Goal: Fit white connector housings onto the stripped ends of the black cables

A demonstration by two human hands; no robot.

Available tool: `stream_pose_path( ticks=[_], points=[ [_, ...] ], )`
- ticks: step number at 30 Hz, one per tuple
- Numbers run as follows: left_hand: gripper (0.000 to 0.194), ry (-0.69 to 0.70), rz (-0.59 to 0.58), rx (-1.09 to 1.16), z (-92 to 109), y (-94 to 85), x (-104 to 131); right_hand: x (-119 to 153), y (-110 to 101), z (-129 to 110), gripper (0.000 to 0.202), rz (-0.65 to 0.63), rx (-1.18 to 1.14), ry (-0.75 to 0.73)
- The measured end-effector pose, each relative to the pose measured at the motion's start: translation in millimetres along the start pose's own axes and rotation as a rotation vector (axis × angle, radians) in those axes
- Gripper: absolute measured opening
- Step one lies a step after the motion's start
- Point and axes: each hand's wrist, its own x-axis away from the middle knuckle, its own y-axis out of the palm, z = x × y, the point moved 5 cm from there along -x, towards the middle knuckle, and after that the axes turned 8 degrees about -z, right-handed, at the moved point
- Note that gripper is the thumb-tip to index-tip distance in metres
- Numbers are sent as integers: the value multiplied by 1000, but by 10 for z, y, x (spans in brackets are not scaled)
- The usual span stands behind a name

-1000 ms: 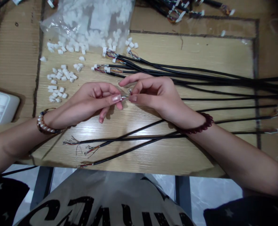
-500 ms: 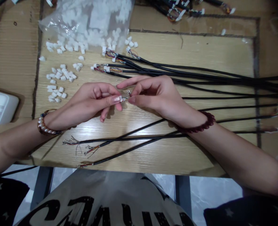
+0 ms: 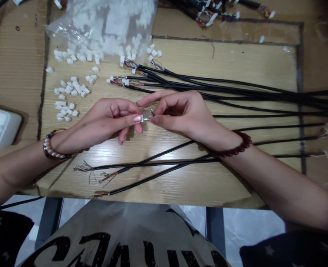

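Observation:
Between the thumb and forefinger of my left hand [image 3: 116,116] is a small white connector housing [image 3: 142,118], mostly covered by the thumb. My right hand [image 3: 180,111] pinches the wires [image 3: 152,112] at the end of a black cable [image 3: 236,116], which leads off to the right under the hand. Some thin wires run from the right fingertips to the housing; another wire end stands up beside the right forefinger. How deep the wires sit in the housing is too small to tell. Nearer me lie cables with bare fanned wire ends [image 3: 83,167].
Loose white connector housings [image 3: 76,87] lie in piles at left, below a clear plastic bag [image 3: 108,26] of them. Cables with white connectors [image 3: 125,82] stretch rightward behind my hands. More cables [image 3: 205,15] lie at the back. A white box-shaped object [image 3: 2,126] stands at far left.
Both hands keep nearly the same place and grip. Slightly more wire shows between the white housing and my right fingertips. The whole view has shifted a little.

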Motion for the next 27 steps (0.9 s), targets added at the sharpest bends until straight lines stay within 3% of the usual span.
stream_pose_path(
  ticks=[12, 22, 27],
  points=[
    [32, -11, -34, 4, 0, 8, 2, -5, 17, -10, 19, -16, 93, -54],
    [22, -28, 16, -46, -48, 2, 11, -17, 47, 8, 15, -60, 121, -95],
    [27, -10, 26, -14, -75, -17, 7, -15, 59, 12, 16, -89, 132, -110]
  ],
)
